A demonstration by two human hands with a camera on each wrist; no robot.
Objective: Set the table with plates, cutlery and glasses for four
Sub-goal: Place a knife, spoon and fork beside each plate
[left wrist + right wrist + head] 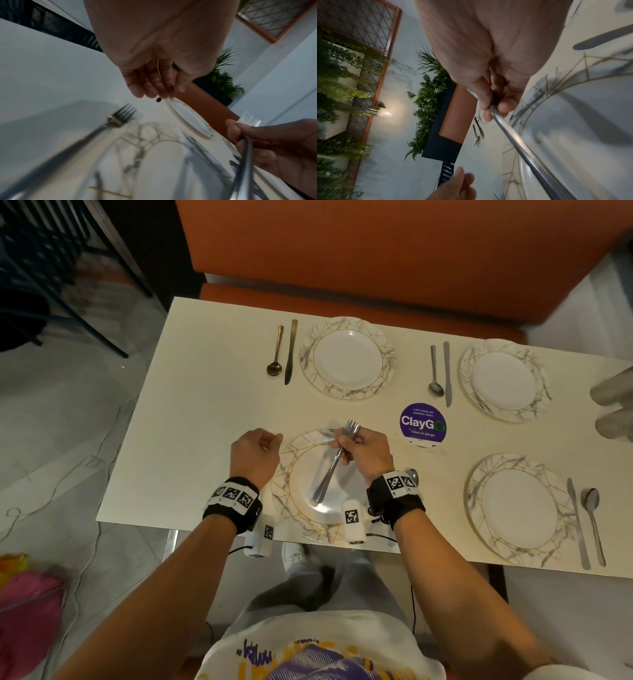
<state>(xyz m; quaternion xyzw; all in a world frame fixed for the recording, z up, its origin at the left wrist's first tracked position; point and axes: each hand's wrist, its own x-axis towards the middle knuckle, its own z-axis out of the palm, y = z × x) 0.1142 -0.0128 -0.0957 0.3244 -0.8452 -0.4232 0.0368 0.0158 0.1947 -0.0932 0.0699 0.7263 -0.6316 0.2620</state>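
The near plate sits at the worktop edge closest to the person; above it the right hand has its grip closed on a bunch of forks, tines up and away, handles slanting down over the plate's middle; the left hand hovers just beside the plate's left rim, fingers loosely curled, holding nothing; in the left wrist view a single fork lies on the worktop left of that plate; a spoon shows partly behind the right wrist; further right lies a second plate with a knife and spoon just beside it; a round purple sticker sits mid-worktop; beyond are two far plates, each with a spoon and knife on its left; at the right edge stand blurred glasses; an orange bench runs behind.
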